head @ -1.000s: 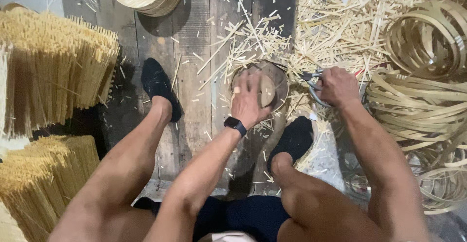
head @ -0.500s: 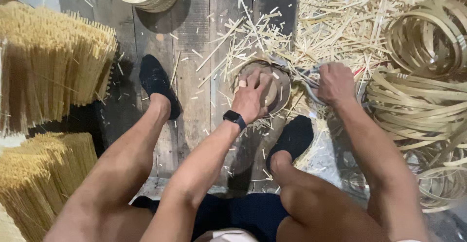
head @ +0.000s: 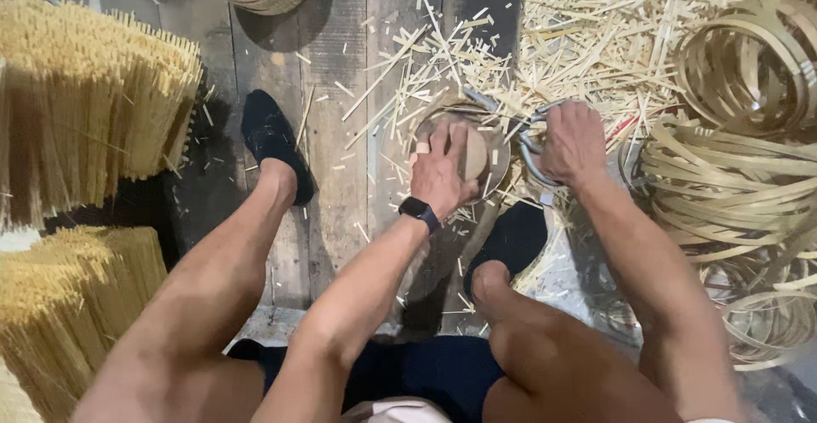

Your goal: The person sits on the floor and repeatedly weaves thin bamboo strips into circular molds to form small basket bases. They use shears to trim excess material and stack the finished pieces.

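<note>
Bamboo scraps are lying everywhere on the wooden plank floor (head: 340, 159), and right in the middle the person is working on a small round woven bamboo piece (head: 485, 155) sitting on the floor between their two dark shoes. Left hand (head: 442, 172) is pressing down flat on top of it, fingers (head: 438, 138) spread out and pinning it rather than gripping. Right hand (head: 574, 142) is clenched around the looped metal handles of a pair of shears (head: 532, 146) at the piece's right edge; can't tell how far the blades are open.

Looks to me like the trimming step, snipping stray strip ends off the rim. I'd guess the next bit needs the left hand to rotate the disc a little while holding it firm, so the blades meet a fresh section of the edge.

Coiled bamboo hoops (head: 740, 74) are piling up on the right, bundles of thin bamboo sticks (head: 85, 100) on the left.
</note>
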